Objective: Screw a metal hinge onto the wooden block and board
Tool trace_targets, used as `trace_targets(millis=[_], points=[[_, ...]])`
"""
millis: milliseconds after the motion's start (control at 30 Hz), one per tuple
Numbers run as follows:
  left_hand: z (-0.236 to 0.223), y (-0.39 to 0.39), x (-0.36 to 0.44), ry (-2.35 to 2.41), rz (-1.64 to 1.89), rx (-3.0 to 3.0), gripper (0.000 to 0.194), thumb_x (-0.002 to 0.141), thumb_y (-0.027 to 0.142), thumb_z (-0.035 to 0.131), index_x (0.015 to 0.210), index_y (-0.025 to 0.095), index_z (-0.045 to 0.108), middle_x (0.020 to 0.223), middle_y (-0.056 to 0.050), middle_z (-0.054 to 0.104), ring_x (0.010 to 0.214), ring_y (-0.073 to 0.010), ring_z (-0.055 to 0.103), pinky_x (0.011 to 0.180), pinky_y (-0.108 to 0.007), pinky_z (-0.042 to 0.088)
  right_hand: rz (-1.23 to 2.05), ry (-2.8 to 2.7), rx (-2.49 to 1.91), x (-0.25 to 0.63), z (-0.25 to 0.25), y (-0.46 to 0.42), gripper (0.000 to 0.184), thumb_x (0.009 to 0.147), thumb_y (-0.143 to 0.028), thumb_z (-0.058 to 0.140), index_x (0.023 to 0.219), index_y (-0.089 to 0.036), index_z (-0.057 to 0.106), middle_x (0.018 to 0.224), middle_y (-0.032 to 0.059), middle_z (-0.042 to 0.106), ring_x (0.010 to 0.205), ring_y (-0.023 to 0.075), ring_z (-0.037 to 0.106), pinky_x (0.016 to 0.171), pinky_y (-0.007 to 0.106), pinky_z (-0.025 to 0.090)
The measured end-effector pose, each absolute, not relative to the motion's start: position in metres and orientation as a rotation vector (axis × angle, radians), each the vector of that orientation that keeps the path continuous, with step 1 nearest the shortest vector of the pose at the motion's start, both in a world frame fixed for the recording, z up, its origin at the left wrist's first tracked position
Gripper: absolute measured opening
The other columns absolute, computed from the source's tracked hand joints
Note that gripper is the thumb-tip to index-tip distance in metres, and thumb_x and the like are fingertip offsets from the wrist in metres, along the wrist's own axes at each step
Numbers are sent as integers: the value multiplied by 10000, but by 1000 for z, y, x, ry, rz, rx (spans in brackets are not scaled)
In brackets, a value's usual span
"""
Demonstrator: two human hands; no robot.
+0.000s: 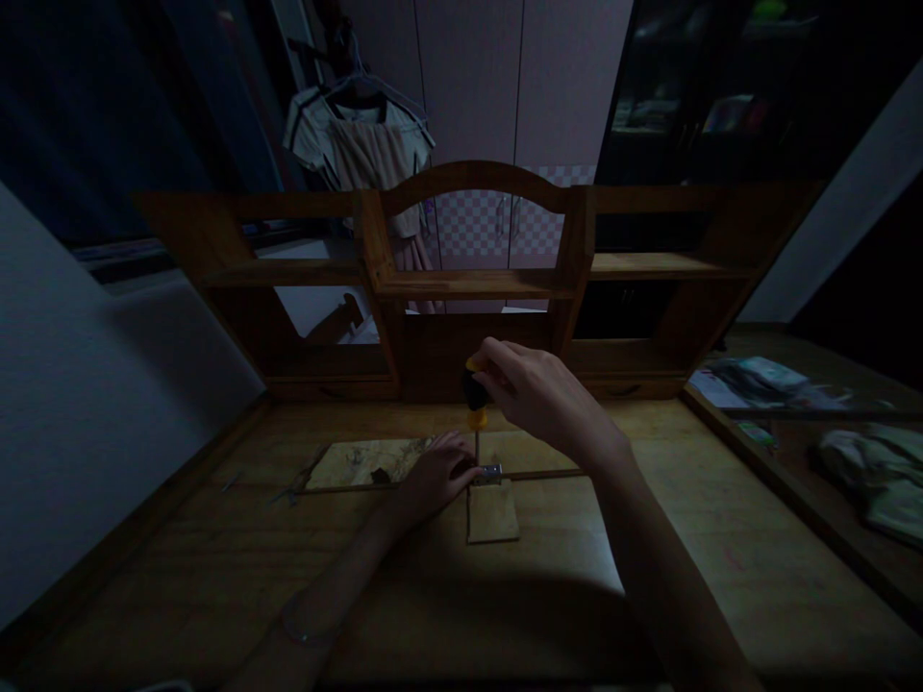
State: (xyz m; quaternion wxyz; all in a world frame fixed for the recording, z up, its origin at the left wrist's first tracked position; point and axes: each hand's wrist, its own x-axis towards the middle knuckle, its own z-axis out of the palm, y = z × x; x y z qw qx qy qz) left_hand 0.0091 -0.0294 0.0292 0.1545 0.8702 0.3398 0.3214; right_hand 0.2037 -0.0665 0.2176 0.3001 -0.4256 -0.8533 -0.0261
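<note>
My right hand [537, 394] is wrapped round the black and yellow handle of a screwdriver [476, 389], which stands upright. The screwdriver's shaft runs down to a small metal hinge [491, 473], where its tip is too small to make out. This hinge lies between a long thin wooden board [361, 463] and a small square wooden piece [494, 514] in front of it. My left hand [436, 471] rests on the long board, fingers stretched forward and apart from the thumb, which reaches to the hinge's left side.
Beneath everything is a wooden bed surface or tabletop [346, 596], with a wooden shelf unit [468, 284] along its far side. Small thin items [285, 495] lie to the left. Beyond the right edge rail [785, 500] are plastic bags [764, 380] and cloth [876, 471].
</note>
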Motion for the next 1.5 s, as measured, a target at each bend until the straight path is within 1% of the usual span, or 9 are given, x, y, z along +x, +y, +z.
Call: trace_targets(millis=[133, 267, 533, 700, 867, 1000, 1167, 1367, 1500], points=[[29, -29, 10, 985, 910, 2491, 162, 888, 285, 668, 800, 182, 579, 905, -36, 595, 904, -200, 546, 813, -336, 439, -76, -2255, -1125, 203, 219, -67, 77, 968, -238, 488, 1027, -206, 525, 975, 39, 604, 783, 126, 563, 688, 245, 365], [28, -28, 10, 999, 900, 2512, 167, 891, 297, 664, 796, 182, 587, 902, -42, 588, 921, -211, 544, 822, -345, 436, -93, -2254, -1127, 203, 220, -67, 99, 968, -292, 512, 999, -206, 550, 972, 25, 574, 732, 102, 534, 673, 238, 363], [30, -29, 11, 996, 894, 2520, 155, 892, 305, 663, 821, 183, 598, 909, -47, 595, 910, -213, 548, 815, -348, 438, -75, -2252, -1129, 201, 221, -69, 173, 993, -271, 413, 1009, -202, 571, 957, 33, 564, 719, 101, 516, 661, 252, 348], [30, -30, 11, 997, 904, 2527, 170, 887, 339, 667, 848, 184, 613, 916, -51, 597, 920, -220, 546, 829, -356, 438, -112, -2254, -1134, 201, 219, -69, 136, 985, -238, 397, 984, -204, 528, 933, 30, 566, 709, 109, 498, 647, 257, 326], [28, -30, 10, 981, 911, 2524, 195, 893, 378, 651, 857, 189, 623, 923, -53, 596, 918, -220, 548, 839, -361, 443, -119, -2272, -1149, 201, 219, -68, 108, 985, -244, 404, 1001, -209, 506, 947, 39, 589, 746, 132, 524, 651, 266, 316], [28, -30, 10, 974, 921, 2518, 190, 878, 375, 670, 874, 189, 631, 925, -54, 601, 925, -219, 548, 849, -361, 443, -128, -2264, -1156, 200, 219, -67, 73, 977, -231, 421, 999, -206, 486, 954, 45, 604, 772, 147, 546, 656, 267, 318], [25, -28, 8, 980, 891, 2515, 196, 846, 360, 707, 901, 191, 625, 957, -57, 600, 952, -224, 553, 860, -360, 445, -136, -2256, -1156, 200, 219, -67, 53, 970, -227, 431, 1000, -206, 470, 933, 38, 605, 721, 140, 530, 632, 271, 305], [24, -28, 8, 985, 896, 2526, 210, 824, 352, 728, 906, 193, 619, 952, -54, 594, 956, -234, 552, 866, -371, 443, -128, -2242, -1160, 200, 218, -69, 66, 957, -224, 440, 1005, -206, 482, 939, 34, 574, 712, 129, 510, 654, 265, 334], [25, -27, 8, 970, 883, 2532, 213, 820, 345, 731, 902, 195, 606, 957, -51, 594, 953, -233, 551, 856, -365, 444, -119, -2211, -1131, 199, 219, -70, 68, 945, -231, 472, 1009, -212, 486, 1057, 59, 548, 788, 137, 529, 690, 265, 374]])
